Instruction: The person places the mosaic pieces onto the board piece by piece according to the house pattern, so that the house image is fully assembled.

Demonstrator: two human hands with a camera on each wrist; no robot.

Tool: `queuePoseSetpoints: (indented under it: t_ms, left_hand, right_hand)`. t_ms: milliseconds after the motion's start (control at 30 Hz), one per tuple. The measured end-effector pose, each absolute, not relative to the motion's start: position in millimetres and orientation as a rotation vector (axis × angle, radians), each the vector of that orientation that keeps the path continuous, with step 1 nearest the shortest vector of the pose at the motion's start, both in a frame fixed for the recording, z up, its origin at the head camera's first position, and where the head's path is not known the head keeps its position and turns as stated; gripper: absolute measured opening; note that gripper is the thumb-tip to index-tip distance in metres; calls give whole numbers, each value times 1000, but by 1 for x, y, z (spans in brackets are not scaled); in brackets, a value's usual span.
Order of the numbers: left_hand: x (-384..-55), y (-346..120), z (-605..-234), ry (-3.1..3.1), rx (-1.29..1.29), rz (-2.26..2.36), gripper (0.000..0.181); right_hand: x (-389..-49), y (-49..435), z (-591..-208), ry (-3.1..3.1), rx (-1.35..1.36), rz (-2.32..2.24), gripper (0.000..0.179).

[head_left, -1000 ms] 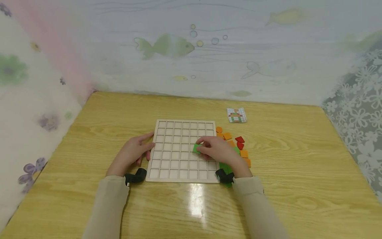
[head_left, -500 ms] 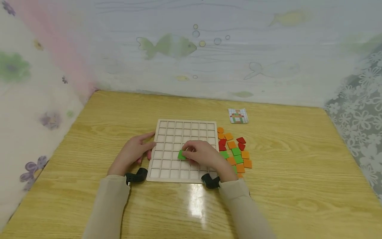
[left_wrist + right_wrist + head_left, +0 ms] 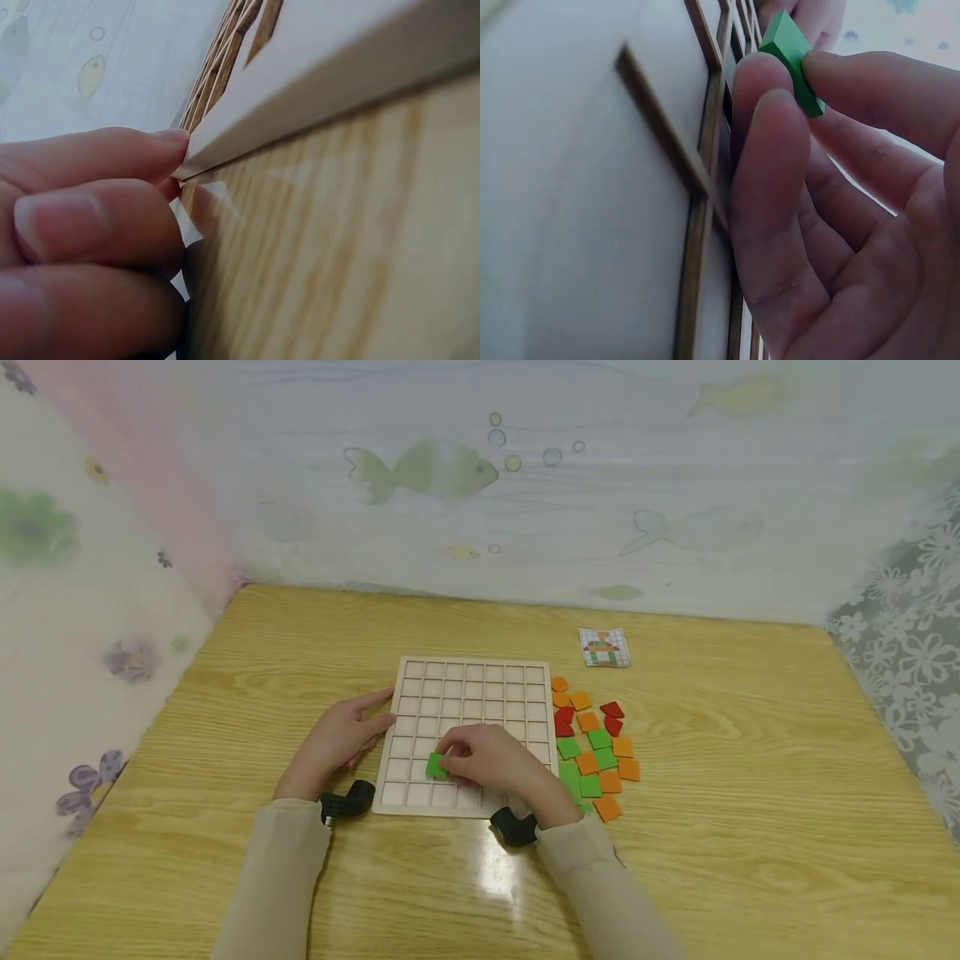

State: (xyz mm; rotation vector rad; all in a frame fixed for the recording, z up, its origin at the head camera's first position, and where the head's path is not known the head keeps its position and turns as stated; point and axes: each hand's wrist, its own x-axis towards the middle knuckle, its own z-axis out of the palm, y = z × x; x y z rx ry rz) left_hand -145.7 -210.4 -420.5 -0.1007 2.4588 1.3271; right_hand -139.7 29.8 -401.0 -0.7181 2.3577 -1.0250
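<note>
A pale wooden grid board (image 3: 455, 669) lies flat on the table. Between thumb and fingertips my right hand (image 3: 491, 764) pinches a green square tile (image 3: 435, 766) over the lower left cells of the grid. In the right wrist view the tile (image 3: 784, 41) is tilted, with grid ribs beside the fingers. My left hand (image 3: 337, 739) touches the board's left edge with its index finger and thumb. The left wrist view has the index fingertip (image 3: 174, 139) right at the board's corner (image 3: 199, 157), its other fingers bent below.
Right of the board lie several loose tiles: orange squares (image 3: 628, 769), green squares (image 3: 604, 758), red quarter-round pieces (image 3: 612, 710) and an orange round piece (image 3: 559, 683). A small printed pattern card (image 3: 604, 647) lies behind them. A painted wall (image 3: 525, 527) borders the table's far edge.
My right hand has carried the green tile leftward and nearer across the board, uncovering the loose tiles at right. My left hand stays at the board's left edge.
</note>
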Motion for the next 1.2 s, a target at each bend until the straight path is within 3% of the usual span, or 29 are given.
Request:
queuePoseSetpoints:
  t_ms: [1200]
  left_hand:
    - [-145, -210, -420, 2381, -77, 1401, 56]
  right_hand:
    - [-120, 3, -399, 2528, -872, -811, 4]
